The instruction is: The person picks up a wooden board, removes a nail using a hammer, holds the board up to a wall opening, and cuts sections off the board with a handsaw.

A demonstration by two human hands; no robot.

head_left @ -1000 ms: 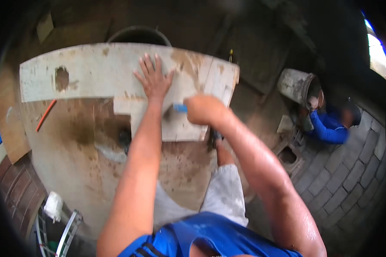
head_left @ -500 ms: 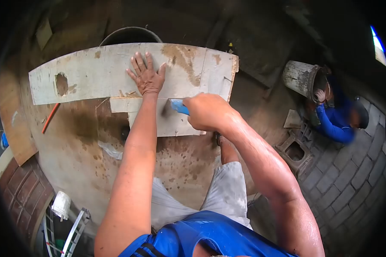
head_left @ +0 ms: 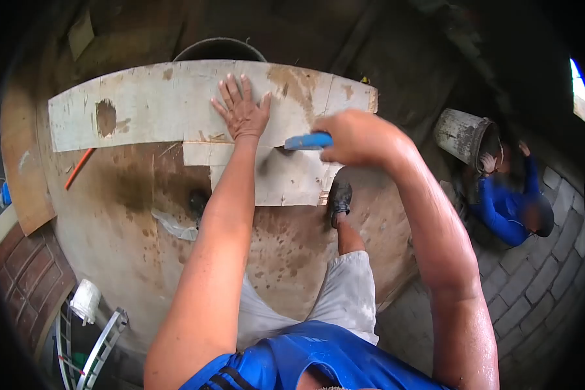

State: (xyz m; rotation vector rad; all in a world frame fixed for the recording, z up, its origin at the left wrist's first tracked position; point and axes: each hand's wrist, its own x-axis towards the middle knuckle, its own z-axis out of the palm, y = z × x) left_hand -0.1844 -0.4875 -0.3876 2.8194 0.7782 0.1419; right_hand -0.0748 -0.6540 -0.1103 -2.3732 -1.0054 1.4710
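Note:
A pale, curved wooden board with a ragged hole near its left end lies across the upper middle. My left hand rests flat on it, fingers spread. To the right, my right hand is closed round a blue-handled tool, whose far end points left over the board. Its blade is too dark and blurred to make out. A smaller pale piece extends below the curved board, between my arms.
An orange rod lies at the left. At the right, a co-worker in blue crouches by a dirty bucket. A white container and a metal ladder are at the lower left. A round tub stands behind the board.
My right hand has moved right with the blue-handled tool, which now lies more level. My left hand stays flat on the board. The co-worker has shifted, with one hand now away from the bucket.

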